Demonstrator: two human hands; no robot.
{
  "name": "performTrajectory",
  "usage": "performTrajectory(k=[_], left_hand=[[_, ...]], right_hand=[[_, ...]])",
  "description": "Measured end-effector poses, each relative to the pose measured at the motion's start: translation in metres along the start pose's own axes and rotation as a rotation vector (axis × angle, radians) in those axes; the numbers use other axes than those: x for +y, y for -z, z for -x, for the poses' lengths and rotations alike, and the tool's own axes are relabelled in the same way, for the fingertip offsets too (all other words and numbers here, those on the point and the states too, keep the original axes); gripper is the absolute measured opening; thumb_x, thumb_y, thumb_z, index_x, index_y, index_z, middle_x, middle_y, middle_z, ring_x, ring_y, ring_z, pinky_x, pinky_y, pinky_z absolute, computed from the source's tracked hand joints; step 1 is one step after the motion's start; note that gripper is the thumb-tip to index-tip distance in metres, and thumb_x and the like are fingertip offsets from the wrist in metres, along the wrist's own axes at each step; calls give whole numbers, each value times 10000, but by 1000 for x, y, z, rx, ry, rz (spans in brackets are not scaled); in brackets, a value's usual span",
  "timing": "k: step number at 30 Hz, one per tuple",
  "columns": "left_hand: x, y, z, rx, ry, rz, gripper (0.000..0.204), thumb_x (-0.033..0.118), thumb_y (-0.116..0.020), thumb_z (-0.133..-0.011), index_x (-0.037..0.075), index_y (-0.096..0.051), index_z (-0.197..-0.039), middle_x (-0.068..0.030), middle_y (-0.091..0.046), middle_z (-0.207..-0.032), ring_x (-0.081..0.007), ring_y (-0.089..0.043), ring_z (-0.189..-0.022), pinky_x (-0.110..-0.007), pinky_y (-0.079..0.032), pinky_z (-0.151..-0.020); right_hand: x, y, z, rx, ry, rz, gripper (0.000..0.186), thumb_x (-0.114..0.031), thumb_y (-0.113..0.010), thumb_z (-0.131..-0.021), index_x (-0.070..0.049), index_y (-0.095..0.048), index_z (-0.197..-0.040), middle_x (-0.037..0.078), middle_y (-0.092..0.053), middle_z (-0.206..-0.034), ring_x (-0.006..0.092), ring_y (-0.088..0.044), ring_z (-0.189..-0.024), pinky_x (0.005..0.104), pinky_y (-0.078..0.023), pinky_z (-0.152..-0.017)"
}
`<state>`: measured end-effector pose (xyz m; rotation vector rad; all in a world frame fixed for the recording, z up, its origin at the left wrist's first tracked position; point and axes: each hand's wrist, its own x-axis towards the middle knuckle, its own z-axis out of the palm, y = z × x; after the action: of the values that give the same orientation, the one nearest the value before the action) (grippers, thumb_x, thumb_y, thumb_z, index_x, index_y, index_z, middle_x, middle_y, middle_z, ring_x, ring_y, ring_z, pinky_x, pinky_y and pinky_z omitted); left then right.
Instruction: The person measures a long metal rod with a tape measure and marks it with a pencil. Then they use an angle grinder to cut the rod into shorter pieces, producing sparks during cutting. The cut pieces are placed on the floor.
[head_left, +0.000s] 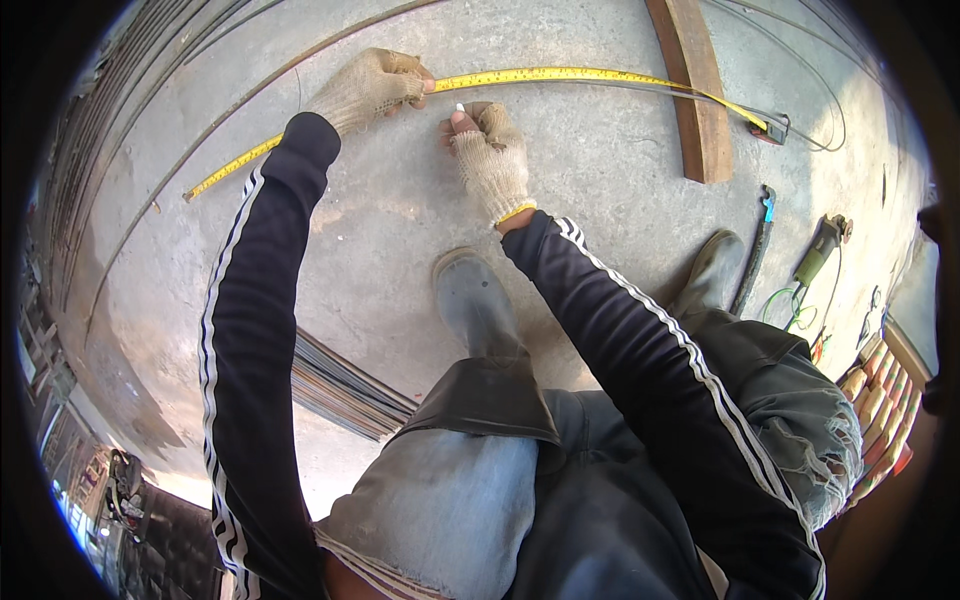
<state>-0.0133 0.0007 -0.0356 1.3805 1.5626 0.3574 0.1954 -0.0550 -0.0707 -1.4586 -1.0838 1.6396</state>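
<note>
In the head view my left hand, in a knitted fingertip-less glove, is closed on a yellow tape measure stretched across the concrete, its end lying at the left. The tape's case is at the right. A thin dark rod runs along the tape, both crossing a wooden beam. My gloved right hand is just below the tape, fingers curled on a small white stick, likely chalk.
Long thin rods line the upper left; bundled bars lie beside my boots. A blue-headed tool, a green power tool with cables and a stack of wooden pieces are at the right.
</note>
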Motion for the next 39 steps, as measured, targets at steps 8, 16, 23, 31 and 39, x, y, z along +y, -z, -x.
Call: performTrajectory(k=[8, 16, 23, 31, 39], left_hand=[[1, 1, 2, -19, -6, 40, 353, 429, -751, -924, 85, -809, -969, 4, -710, -754, -98, -563, -629, -282, -478, -617], [-5, -1, 2, 5, -3, 27, 347, 433, -752, -919, 98, -815, -990, 15, -707, -747, -100, -563, -619, -284, -475, -614], [-5, -3, 3, 9, 19, 1, 355, 440, -750, -924, 99, -815, -995, 19, -711, -765, -101, -568, -642, -288, -479, -641], [-3, 1, 3, -19, 24, 0, 368, 439, -757, -918, 88, -815, -1012, -1, -713, -763, -105, -576, -654, -292, -473, -626], [6, 12, -1, -8, -4, 5, 371, 421, -775, -907, 64, -814, -1003, -20, -709, -748, -103, -559, -609, -290, -462, -580]], right_hand=[[0, 1, -16, -6, 117, 52, 245, -260, -677, -1066, -19, -696, -1104, 90, -762, -930, 160, -691, -820, 326, -555, -763], [-3, 2, -15, -20, 113, 143, 290, -292, -696, -1070, -5, -694, -1117, 98, -766, -996, 149, -704, -883, 302, -568, -817], [-6, 0, -16, -31, 97, 73, 299, -290, -710, -1061, 3, -701, -1119, 101, -770, -991, 157, -705, -871, 312, -572, -801], [-6, -4, -18, -36, -7, -122, 247, -236, -731, -1045, 1, -699, -1104, 90, -753, -926, 132, -684, -782, 284, -569, -731], [-11, 11, -3, -187, -34, 212, 251, -249, -672, -1071, -8, -683, -1145, 65, -738, -906, 107, -671, -733, 274, -574, -677]])
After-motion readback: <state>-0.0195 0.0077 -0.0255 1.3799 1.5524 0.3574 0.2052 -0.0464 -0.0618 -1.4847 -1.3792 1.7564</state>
